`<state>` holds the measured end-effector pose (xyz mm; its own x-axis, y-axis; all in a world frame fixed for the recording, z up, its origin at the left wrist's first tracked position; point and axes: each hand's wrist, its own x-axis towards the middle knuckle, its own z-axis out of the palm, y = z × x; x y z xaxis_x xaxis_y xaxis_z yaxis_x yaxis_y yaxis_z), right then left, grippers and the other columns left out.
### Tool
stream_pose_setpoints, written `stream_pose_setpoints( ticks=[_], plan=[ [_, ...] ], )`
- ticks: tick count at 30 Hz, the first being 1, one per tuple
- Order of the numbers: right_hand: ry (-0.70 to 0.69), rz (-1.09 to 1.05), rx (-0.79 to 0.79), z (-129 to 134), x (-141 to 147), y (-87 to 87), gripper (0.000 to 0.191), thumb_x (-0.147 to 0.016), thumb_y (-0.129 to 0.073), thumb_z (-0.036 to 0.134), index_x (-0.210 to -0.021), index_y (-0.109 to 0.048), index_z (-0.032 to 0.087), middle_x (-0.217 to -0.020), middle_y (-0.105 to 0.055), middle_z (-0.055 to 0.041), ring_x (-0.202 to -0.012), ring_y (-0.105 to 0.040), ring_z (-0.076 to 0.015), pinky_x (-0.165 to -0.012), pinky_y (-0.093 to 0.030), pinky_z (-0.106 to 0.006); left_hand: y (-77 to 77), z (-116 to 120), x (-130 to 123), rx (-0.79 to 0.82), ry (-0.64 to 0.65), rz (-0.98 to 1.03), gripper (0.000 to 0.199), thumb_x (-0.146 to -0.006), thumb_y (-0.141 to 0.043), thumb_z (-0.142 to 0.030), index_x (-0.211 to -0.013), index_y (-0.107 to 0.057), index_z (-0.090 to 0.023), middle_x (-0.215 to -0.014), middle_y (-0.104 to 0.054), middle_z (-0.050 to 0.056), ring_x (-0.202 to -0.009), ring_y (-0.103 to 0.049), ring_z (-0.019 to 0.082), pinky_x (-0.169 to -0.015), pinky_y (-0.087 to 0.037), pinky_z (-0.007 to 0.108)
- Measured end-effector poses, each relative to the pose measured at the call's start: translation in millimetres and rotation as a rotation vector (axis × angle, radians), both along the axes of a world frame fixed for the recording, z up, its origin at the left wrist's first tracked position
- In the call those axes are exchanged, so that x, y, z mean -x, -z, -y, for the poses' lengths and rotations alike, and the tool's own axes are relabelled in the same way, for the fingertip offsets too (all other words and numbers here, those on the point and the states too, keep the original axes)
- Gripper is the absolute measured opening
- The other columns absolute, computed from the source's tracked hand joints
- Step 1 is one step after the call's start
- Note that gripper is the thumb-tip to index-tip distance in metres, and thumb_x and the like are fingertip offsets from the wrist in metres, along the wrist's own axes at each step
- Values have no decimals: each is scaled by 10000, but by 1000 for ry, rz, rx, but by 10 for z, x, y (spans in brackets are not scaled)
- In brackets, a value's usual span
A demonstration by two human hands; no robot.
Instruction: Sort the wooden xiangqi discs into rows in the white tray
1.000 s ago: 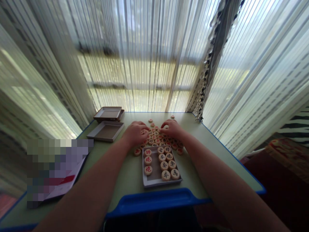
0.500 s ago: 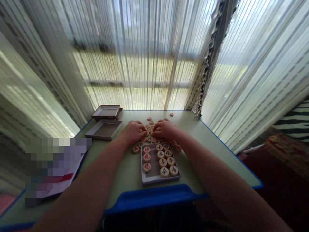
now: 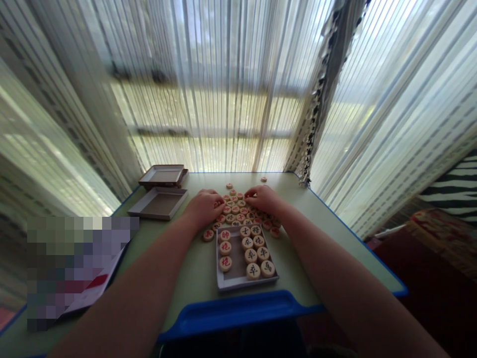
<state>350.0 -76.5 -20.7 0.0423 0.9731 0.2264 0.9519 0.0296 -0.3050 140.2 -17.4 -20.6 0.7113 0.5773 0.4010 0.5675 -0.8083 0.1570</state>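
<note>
Many round wooden Chinese chess pieces (image 3: 235,210) with red or black characters lie in a loose pile on the table. My left hand (image 3: 204,206) is at the pile's left side, its fingers curled and closed around a piece that is mostly hidden. On the right side of the pile is my right hand (image 3: 264,200), fingers bent down and closed; what they hold, if anything, is hidden. Just in front of the pile sits a shallow box tray (image 3: 235,287). Inside it, three red pieces (image 3: 225,248) form a left column and several black pieces (image 3: 251,256) stand in two right columns.
A shallow box lid (image 3: 158,203) lies at the back left, with another shallow box (image 3: 163,174) behind it. A flat item with a blurred-out surface (image 3: 85,273) is on the left. The table (image 3: 316,238) has a blue edge and front trough (image 3: 238,308); curtains hang behind.
My hands have moved apart, the left one leftward and the right one rightward, uncovering more of the pile's middle. The pieces in the box tray keep their arrangement.
</note>
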Motion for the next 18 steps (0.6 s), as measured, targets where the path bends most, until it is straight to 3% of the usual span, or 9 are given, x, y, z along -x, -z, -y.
stream_pose_setpoints(
  ticks=[4,9,14,18],
  plan=[
    [21,21,-60,1,32,13,262,-730,-522,318,-912,-675,207,-867,-678,-35,-804,-588,-175,-766,-421,-261,-13,4,-14,18,10,-26,292,-785,-422,-346,-841,-665,-194,-863,-636,50,-838,-555,176,-781,-426,275],
    [23,-43,-12,47,81,-41,239,-699,-551,264,-894,-680,212,-862,-677,-22,-830,-587,-169,-790,-414,-251,5,-10,-30,13,26,-45,259,-783,-429,-297,-851,-659,-199,-879,-633,35,-841,-554,160,-775,-419,254],
    [83,-178,31,90,10,-87,312,-700,-557,269,-992,-647,208,-868,-673,-23,-777,-599,-156,-750,-430,-243,21,8,-70,15,-56,5,251,-792,-417,-263,-887,-637,-188,-918,-622,37,-856,-552,156,-781,-415,252],
    [92,-69,18,65,-58,-54,286,-691,-536,211,-948,-661,195,-909,-664,-38,-825,-587,-168,-792,-413,-253,17,6,-116,14,-118,10,264,-804,-396,-253,-921,-620,-176,-941,-613,55,-869,-553,171,-788,-419,272]
  ],
)
